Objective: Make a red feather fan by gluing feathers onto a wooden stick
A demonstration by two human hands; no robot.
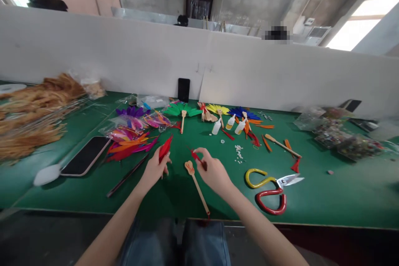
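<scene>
My left hand (156,166) is closed on a red feather (165,149), which points up and to the right. In my right hand (213,169), thumb and fingers pinch a small piece of red feather (195,156); part of it is hidden by the fingers. Between my hands lies a wooden fan handle (198,188) with a broad carved head and a red tassel at its lower end, near the table's front edge. Neither hand touches it. To the left, a pile of colourful feathers (129,145) spills from clear bags.
Scissors (274,191) with yellow and red grips lie right. Glue bottles (231,122), white beads (238,153) and feather fans in green (183,110), yellow (218,109) and blue (243,113) are farther back. A phone (85,156) and dark pen (127,176) lie left; a white partition (140,58) stands behind.
</scene>
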